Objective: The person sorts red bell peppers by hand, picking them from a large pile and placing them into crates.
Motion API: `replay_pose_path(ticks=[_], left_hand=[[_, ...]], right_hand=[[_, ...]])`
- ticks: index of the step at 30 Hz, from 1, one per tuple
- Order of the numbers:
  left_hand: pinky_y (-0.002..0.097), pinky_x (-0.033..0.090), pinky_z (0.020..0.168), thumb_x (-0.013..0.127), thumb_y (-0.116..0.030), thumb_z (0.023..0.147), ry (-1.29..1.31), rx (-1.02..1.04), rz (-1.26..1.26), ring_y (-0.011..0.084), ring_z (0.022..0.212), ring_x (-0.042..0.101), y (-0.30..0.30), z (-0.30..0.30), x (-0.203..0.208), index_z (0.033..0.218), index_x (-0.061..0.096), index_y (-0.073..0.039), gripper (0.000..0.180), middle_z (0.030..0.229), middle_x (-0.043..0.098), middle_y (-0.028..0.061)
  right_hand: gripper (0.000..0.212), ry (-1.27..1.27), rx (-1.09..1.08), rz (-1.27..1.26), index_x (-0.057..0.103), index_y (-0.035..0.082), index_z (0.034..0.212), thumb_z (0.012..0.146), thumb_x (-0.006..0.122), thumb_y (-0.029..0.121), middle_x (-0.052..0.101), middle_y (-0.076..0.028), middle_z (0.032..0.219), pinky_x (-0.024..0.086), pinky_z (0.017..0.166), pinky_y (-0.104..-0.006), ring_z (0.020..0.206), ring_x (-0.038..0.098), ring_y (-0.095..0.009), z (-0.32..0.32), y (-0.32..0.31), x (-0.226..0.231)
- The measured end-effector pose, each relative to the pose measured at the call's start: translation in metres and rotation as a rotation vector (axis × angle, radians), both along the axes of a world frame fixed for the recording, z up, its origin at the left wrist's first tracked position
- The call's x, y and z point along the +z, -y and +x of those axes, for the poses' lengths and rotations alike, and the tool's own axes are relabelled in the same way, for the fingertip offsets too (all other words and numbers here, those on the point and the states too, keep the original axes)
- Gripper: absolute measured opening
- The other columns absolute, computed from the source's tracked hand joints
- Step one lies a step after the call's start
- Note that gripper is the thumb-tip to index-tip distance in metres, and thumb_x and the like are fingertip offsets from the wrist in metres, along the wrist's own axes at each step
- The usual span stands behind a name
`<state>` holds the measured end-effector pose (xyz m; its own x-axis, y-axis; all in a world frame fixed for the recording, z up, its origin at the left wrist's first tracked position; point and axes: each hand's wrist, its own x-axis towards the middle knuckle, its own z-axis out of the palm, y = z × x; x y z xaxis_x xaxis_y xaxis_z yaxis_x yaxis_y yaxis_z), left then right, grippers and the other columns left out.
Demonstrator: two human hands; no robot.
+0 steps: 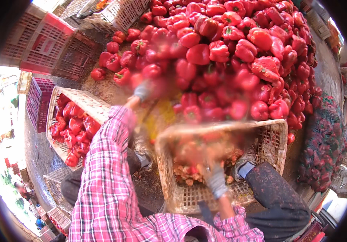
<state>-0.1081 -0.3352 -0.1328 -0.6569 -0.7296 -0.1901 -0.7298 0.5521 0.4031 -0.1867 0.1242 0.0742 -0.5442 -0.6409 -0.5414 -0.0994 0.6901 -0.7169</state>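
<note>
Red peppers (218, 51) by left hand (142, 90) | crate rim (258, 123) beyond right hand (215, 177) | netted sack (322, 143) rightward | fingers: can't tell

There are two loaded crates (166, 173) by the legs (278, 197), two gloves (217, 183), one pepper heap (222, 52) and one large mesh sack (320, 139).

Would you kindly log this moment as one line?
left hand: at red pepper pile edge | right hand: over open pale crate | grips: unclear
</note>
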Motion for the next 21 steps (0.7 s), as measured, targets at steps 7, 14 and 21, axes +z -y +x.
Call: replay_pose_path(ticks=[7, 14, 21], left_hand=[[0.0395, 0.054, 0.08, 0.074, -0.043, 0.083, 0.103, 0.231, 0.456, 0.0315, 0.089, 0.069, -0.048, -0.063, -0.005, 0.124, 0.055, 0.007, 0.067, 0.103, 0.07, 0.0207], [0.0352, 0.049, 0.057, 0.079, -0.024, 0.078, -0.178, 0.493, 0.727, 0.0173, 0.059, 0.059, -0.089, -0.049, -0.063, 0.085, 0.07, 0.001, 0.027, 0.072, 0.066, 0.0041], [0.0295, 0.054, 0.063, 0.074, -0.016, 0.081, -0.524, 0.573, 0.994, 0.0144, 0.07, 0.062, -0.11, -0.005, 0.036, 0.11, 0.064, 0.0, 0.034, 0.088, 0.068, 0.0047]], right_hand=[[0.029, 0.144, -0.222, 0.036, 0.068, 0.001, 0.116, 0.093, 0.069, 0.019, 0.071, -0.01, 0.093, 0.054, 0.077, -0.0348, 0.082, 0.066, -0.02, -0.005, -0.006, -0.006], [0.025, 0.221, -0.383, -0.076, 0.066, 0.004, 0.12, 0.099, 0.063, 0.016, 0.068, -0.001, 0.083, 0.045, 0.055, -0.0221, 0.065, 0.058, -0.005, -0.012, -0.007, 0.002], [0.031, 0.106, -0.306, -0.214, 0.062, 0.004, 0.126, 0.099, 0.059, 0.02, 0.06, 0.0, 0.072, 0.044, 0.051, -0.0226, 0.06, 0.055, -0.006, -0.004, -0.006, 0.011]])
